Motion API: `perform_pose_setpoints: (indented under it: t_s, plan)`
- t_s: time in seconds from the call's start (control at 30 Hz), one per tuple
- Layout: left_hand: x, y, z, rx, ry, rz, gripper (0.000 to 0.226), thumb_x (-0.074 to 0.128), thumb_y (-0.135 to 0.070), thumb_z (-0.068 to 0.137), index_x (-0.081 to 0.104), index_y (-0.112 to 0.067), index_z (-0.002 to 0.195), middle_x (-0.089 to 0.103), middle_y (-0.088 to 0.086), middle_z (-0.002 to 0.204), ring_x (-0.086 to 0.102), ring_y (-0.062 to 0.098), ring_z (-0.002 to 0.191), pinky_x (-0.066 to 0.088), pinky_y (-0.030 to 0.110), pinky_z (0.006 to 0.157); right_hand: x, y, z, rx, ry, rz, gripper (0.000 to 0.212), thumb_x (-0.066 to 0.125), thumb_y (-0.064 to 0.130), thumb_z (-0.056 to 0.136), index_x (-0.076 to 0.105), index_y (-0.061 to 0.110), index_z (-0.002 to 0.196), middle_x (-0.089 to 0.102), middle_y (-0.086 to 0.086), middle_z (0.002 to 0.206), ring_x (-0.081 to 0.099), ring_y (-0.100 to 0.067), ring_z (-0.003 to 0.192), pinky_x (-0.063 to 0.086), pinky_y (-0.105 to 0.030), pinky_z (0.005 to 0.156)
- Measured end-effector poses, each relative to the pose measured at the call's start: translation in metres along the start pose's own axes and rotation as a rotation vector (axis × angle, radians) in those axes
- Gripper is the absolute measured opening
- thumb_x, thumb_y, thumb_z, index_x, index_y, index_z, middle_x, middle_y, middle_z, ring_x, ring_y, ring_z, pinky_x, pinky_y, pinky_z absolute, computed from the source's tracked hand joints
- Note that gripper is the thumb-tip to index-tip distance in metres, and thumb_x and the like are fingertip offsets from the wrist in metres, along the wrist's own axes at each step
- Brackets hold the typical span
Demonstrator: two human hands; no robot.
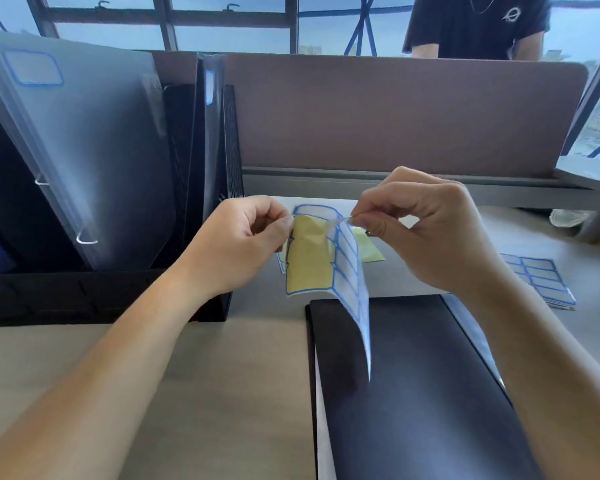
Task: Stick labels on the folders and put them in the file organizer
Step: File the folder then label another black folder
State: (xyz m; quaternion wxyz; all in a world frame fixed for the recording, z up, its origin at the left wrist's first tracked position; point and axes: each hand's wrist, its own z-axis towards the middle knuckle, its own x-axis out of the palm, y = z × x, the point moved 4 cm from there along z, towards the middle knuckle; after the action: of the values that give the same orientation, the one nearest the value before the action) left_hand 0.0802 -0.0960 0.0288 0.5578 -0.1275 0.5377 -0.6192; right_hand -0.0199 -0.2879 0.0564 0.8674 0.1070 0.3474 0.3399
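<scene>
Nearest, flat on the desk (222,375) at lower right: a dark folder (412,393).

Above its far edge, held in the air: a label sheet (348,268) with white fields and blue borders, all blank, peeling off a yellow backing (309,261). Left hand (243,244): thumb and forefinger pinching the backing at its upper left edge, other fingers curled in. Right hand (430,233): thumb and forefinger pinching the upper corner of the label sheet, other fingers curled. Lower end of the label sheet hanging down over the folder; touching it or not, unclear.

Farther right, flat on the desk: a second sheet (540,282) of the same blue-bordered kind. Behind the hands, partly hidden: a pale yellow paper (373,252).

At left: a black organizer (101,296) with translucent standing folders (94,150) inside. On the front one, a blue-bordered label (33,69), blank. On a thin one farther right, a second label (209,86), seen almost edge-on, not readable.

Farthest: a brown partition (395,112), then a person (478,29) in a black shirt with a small white emblem (511,15), too small to read.
</scene>
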Motion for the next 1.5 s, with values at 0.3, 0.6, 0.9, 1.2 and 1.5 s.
perform_pose_setpoints:
  t_s: [0.3, 0.6, 0.9, 1.2, 1.5]
  plan:
    - [-0.008, 0.015, 0.005, -0.032, -0.188, 0.216, 0.02, 0.058, -0.022, 0.093, 0.065, -0.018, 0.075, 0.07, 0.001, 0.071, 0.051, 0.011, 0.054, 0.041, 0.022, 0.054, 0.002, -0.069, -0.014, 0.519, -0.181, 0.29, 0.021, 0.071, 0.011, 0.089, 0.069, 0.024, 0.073, 0.061, 0.013, 0.064, 0.052, -0.008, 0.052, 0.046, -0.023, 0.059]
    - [0.039, 0.025, 0.004, 0.336, -0.106, 0.424, 0.009, 0.055, -0.005, 0.096, 0.058, -0.009, 0.088, 0.056, -0.003, 0.096, 0.05, 0.007, 0.082, 0.036, 0.007, 0.075, 0.037, -0.132, -0.068, 1.075, -0.302, 0.841, 0.013, 0.072, 0.018, 0.089, 0.068, 0.02, 0.076, 0.068, -0.001, 0.086, 0.053, -0.009, 0.057, 0.042, -0.025, 0.058]
    - [0.052, 0.059, 0.054, -0.149, -0.287, 0.381, 0.02, 0.042, -0.014, 0.097, 0.051, -0.015, 0.079, 0.058, 0.002, 0.072, 0.052, 0.025, 0.069, 0.035, 0.035, 0.056, 0.038, -0.142, -0.074, 1.126, -0.34, 0.897, 0.009, 0.072, 0.017, 0.09, 0.066, 0.016, 0.083, 0.068, -0.001, 0.08, 0.052, -0.011, 0.06, 0.046, -0.026, 0.058]
    - [0.054, 0.11, 0.053, -0.532, -0.039, 0.615, 0.033, 0.047, -0.018, 0.095, 0.046, -0.015, 0.062, 0.054, 0.005, 0.067, 0.049, 0.021, 0.059, 0.038, 0.029, 0.053, 0.042, -0.144, -0.075, 1.131, -0.297, 0.83, 0.005, 0.071, 0.013, 0.09, 0.068, 0.01, 0.089, 0.066, -0.006, 0.081, 0.054, -0.012, 0.061, 0.047, -0.027, 0.059]
    - [0.071, 0.058, 0.021, -0.308, 0.093, 0.164, 0.035, 0.061, -0.05, 0.091, 0.062, -0.024, 0.115, 0.068, -0.007, 0.101, 0.066, 0.015, 0.097, 0.054, 0.037, 0.088, 0.049, -0.123, -0.061, 0.968, -0.117, 0.598, 0.005, 0.07, 0.013, 0.09, 0.071, 0.01, 0.087, 0.071, -0.005, 0.077, 0.054, -0.013, 0.06, 0.048, -0.027, 0.062]
